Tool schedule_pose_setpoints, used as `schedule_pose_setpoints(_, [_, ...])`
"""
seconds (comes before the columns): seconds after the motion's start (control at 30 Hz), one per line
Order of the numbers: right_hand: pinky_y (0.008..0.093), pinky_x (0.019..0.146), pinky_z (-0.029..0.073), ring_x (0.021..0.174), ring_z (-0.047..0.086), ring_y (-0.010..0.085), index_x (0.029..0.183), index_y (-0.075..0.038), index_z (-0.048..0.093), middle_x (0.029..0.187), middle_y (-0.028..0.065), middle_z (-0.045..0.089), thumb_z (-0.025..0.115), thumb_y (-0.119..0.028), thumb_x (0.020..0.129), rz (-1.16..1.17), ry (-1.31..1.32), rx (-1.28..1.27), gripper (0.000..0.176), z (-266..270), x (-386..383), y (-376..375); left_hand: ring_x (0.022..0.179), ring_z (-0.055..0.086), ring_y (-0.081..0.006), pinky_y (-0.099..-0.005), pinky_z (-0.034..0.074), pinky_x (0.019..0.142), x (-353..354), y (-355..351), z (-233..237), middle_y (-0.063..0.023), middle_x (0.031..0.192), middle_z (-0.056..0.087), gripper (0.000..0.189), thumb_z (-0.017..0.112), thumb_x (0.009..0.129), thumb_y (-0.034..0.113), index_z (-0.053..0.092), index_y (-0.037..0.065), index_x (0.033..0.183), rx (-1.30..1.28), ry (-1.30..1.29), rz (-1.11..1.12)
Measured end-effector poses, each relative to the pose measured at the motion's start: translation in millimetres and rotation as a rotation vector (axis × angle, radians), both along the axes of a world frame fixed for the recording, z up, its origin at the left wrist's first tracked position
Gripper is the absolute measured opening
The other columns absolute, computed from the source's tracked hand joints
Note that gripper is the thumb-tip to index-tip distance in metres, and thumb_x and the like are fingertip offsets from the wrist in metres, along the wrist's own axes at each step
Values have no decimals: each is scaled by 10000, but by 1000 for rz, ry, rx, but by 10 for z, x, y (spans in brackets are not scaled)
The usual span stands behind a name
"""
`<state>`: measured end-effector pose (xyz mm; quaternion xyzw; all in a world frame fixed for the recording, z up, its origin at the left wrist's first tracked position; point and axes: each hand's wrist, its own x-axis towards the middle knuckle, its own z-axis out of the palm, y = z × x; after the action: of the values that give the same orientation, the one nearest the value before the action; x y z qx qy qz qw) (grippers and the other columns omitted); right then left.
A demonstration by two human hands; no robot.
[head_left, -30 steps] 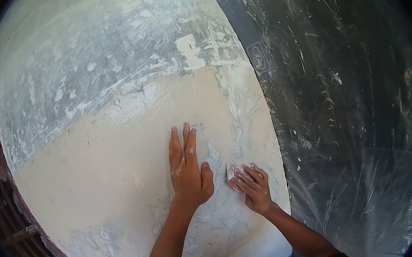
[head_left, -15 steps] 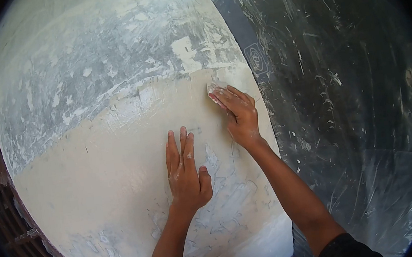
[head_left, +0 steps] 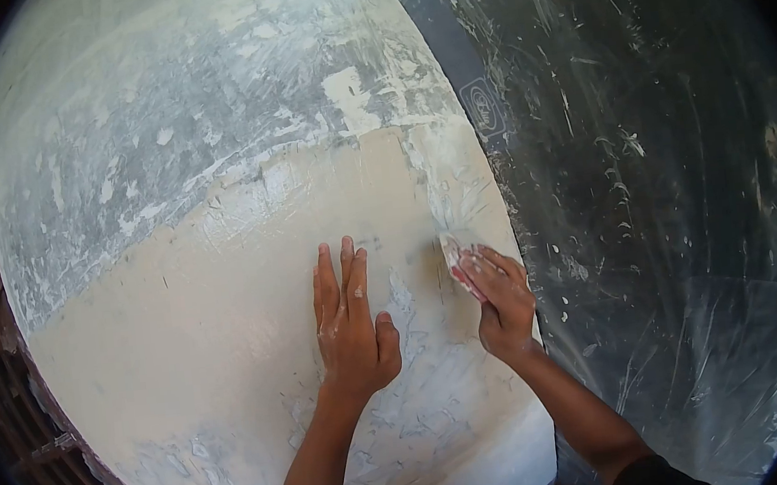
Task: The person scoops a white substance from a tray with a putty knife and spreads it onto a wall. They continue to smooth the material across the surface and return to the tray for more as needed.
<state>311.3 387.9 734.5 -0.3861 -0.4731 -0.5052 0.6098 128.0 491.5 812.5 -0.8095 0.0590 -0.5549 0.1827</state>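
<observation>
The small pink-white pad sits pressed against the cream wall, close to the wall's right edge and about level with my left fingertips. My right hand is closed on it, fingers curled over its back and holding it flat to the surface.

Half a second ago this hand was higher, with the pad up near the line where the cream coat meets the grey band. A second ago it was lower than now, down beside my left thumb. So the pad has gone up that right-hand strip and is now partway back down. A dusty pale streak shows above it, where it has just passed, so I judge the rubbing is biting along that strip.

My left hand has not shifted. It lies open and flat on the wall, fingers together and pointing up, gripping nothing, well clear of the pad.

To the right of the wall hangs a dark, splattered plastic sheet with a small label near its top. At the far left a wooden frame shows.
</observation>
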Motion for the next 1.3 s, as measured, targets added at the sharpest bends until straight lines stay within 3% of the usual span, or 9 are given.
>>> schedule_pose_setpoints(0.1, [422,1083,370,1285,577,335,1282,-79,673,1301,129,672,571,168,773,-6,-39,90,575,1031,384,166,1466,208,-550,-640,188,1179,-2,-14,5,-326,1537,359,726,473,750,39,363,-115,1451,-4,-7,-5])
schedule_pose_setpoints(0.2, [434,1127,338,1336,536,322,1293,-89,671,1328,129,656,567,154,779,25,-55,56,578,1469,626,427,1479,211,-517,-598,183,1192,-13,-8,-4,-301,1551,355,692,446,808,68,350,-96,1474,-16,-16,14])
schedule_pose_setpoints(0.37, [444,1233,218,1411,458,300,1264,-97,693,1354,131,633,530,155,726,143,38,-95,616,1125,625,676,1491,213,-485,-557,183,1203,-53,10,9,-278,1566,348,654,414,872,106,339,-79,1494,-25,-31,41])
schedule_pose_setpoints(0.6, [443,1235,217,1406,467,287,1251,-106,702,1345,125,638,517,170,705,217,136,-225,639,351,409,490,1484,228,-491,-556,201,1195,-57,-28,-30,-288,1547,373,610,396,929,149,346,-78,1493,-13,-30,28])
schedule_pose_setpoints(0.7, [433,1192,283,1362,522,291,1251,-107,704,1314,118,663,526,174,735,163,115,-221,614,30,189,268,1482,230,-492,-555,203,1195,-81,-81,-52,-287,1545,376,603,395,942,163,346,-78,1493,-1,-22,22])
schedule_pose_setpoints(0.77, [418,1143,339,1310,573,304,1238,-103,711,1288,113,681,525,172,756,147,120,-146,584,147,153,170,1482,230,-492,-554,202,1195,-88,-104,-44,-285,1547,374,602,397,946,169,346,-78,1493,7,-21,20])
schedule_pose_setpoints(0.97, [427,1156,313,1341,537,313,1249,-93,700,1312,128,662,553,126,772,99,40,59,545,1404,304,288,1484,231,-484,-553,197,1196,-53,-61,-38,-283,1553,365,576,374,980,184,348,-79,1491,-12,-12,20])
schedule_pose_setpoints(1.1, [467,1170,291,1366,504,322,1274,-106,683,1346,115,645,578,110,750,23,9,-107,577,750,166,585,1473,247,-495,-577,215,1183,-94,-45,-156,-295,1545,367,586,398,952,153,349,-86,1484,-65,-41,3])
schedule_pose_setpoints(1.3, [497,1169,308,1340,536,296,1244,-114,700,1315,89,663,621,110,690,57,-43,-334,603,-1261,-564,451,1443,297,-517,-591,244,1171,-395,-42,-474,-313,1522,391,561,417,954,165,389,-109,1443,-55,4,-19])
